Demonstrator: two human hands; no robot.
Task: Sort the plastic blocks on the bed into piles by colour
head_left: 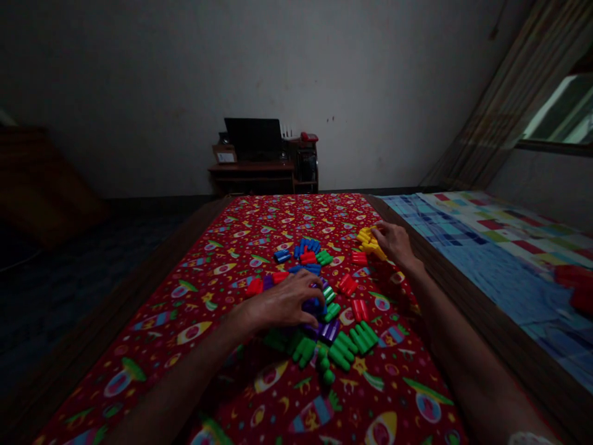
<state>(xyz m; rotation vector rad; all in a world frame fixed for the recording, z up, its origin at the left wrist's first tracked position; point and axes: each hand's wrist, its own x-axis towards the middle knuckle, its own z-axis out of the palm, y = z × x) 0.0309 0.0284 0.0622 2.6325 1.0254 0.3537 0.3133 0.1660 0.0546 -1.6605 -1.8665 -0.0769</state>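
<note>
My left hand (294,301) is over the middle of a pile of plastic toy building blocks, its fingers curled round a blue block (315,305). Purple blocks (329,332) and green blocks (343,350) lie beside and below that hand, and red blocks (280,277) lie behind it. Farther right, my right hand (393,241) has its fingertips closed at the edge of a small heap of yellow blocks (370,243). Its fingers partly hide the piece they grip. Loose red blocks (360,310) lie between the two hands.
A red patterned cloth (185,364) covers the table, with dark wooden edges (467,315) at both sides. More blue blocks (306,247) lie toward the back. A bed with a blue sheet (482,272) stands at right; a desk (252,167) with a monitor stands against the wall.
</note>
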